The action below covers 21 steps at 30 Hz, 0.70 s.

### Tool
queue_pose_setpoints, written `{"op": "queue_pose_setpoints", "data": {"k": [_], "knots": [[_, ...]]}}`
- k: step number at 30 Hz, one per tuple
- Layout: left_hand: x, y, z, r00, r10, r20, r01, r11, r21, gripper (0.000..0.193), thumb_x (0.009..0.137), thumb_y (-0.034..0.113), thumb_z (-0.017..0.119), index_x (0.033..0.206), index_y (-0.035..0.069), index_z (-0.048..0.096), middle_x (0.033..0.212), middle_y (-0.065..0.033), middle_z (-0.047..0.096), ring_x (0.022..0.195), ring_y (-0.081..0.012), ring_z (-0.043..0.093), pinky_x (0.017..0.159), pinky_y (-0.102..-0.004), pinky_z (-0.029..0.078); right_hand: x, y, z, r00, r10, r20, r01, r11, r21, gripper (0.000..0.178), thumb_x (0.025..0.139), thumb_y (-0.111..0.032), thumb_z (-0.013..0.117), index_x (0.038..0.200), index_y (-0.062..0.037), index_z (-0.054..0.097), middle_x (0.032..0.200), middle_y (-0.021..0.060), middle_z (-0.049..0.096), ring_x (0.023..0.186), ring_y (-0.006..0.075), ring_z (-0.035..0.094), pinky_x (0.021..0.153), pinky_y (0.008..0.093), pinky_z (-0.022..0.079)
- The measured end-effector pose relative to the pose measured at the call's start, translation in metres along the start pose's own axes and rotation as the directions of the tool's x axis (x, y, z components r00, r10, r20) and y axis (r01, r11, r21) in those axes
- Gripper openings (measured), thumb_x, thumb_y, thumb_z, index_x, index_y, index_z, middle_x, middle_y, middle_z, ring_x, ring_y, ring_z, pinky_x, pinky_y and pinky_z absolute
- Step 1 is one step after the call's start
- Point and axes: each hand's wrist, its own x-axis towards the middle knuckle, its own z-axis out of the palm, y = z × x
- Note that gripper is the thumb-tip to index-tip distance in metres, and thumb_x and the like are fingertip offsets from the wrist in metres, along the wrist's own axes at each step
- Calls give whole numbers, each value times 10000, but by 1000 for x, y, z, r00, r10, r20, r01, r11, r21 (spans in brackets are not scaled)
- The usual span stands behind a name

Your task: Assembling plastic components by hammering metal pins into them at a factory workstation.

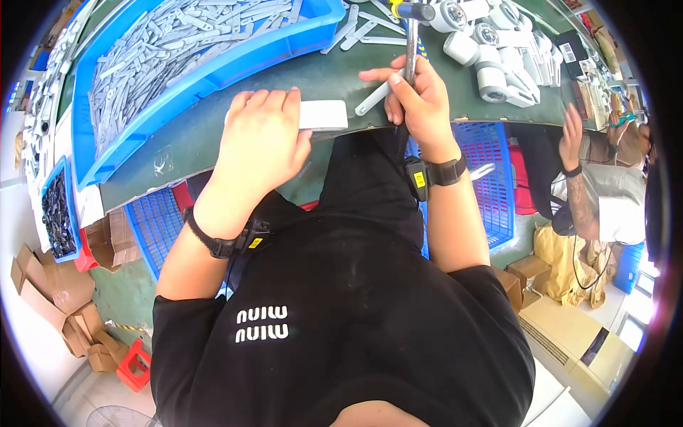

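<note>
My left hand (pixel 263 135) is closed over a white oblong plastic part (pixel 324 114) at the table's near edge. Its right end sticks out past my fingers; the rest is hidden under the hand. In my right hand (pixel 425 99) is a hammer (pixel 411 44), held upright by its metal shaft, with the yellow and dark head at the top. A flat light-grey plastic strip (pixel 373 99) slants down-left from the same hand's fingers, seemingly pinched there. My right index finger points left, above the strip.
A blue bin (pixel 206 84) full of grey strips stands at the far left of the green table (pixel 324 80). White rounded parts (pixel 492 80) are piled at the far right. Blue crates (pixel 491 178) sit below the table. Another person's hand (pixel 570 139) shows at right.
</note>
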Motion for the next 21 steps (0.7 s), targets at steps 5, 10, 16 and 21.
{"op": "queue_pose_setpoints", "data": {"k": [5,10,16,21], "knots": [[4,-9,4,982,-33,-184,14,995,-103,507,757,199,954,1197,75,734,1056,-101,714,1008,-320,716,986,-451,528,6,-3,-7,993,67,97,-70,997,24,93,1134,-37,566,1218,-35,526,1198,258,805,575,68,535,555,234,489],[2,-3,11,966,19,-256,-28,999,-30,512,834,173,890,1305,51,733,1137,-111,729,1060,-319,707,1032,-463,521,9,-2,-8,995,87,51,-90,994,61,99,1122,-28,570,1213,-37,531,1235,295,788,650,116,608,624,272,544],[-9,-7,5,987,-77,-144,63,993,-98,560,890,115,835,1427,37,696,1161,-149,766,1107,-331,711,1093,-491,510,-8,-14,30,982,180,-54,-155,940,304,102,1104,-20,530,1205,-8,531,1271,343,760,698,169,663,635,296,578],[-11,-17,4,954,-135,-269,63,964,-259,675,857,124,874,1483,40,637,1188,-134,783,1161,-350,714,1072,-493,536,-7,-13,85,969,152,-197,-98,960,262,146,1100,16,510,1233,33,453,1270,351,756,702,172,674,623,297,575]]}}
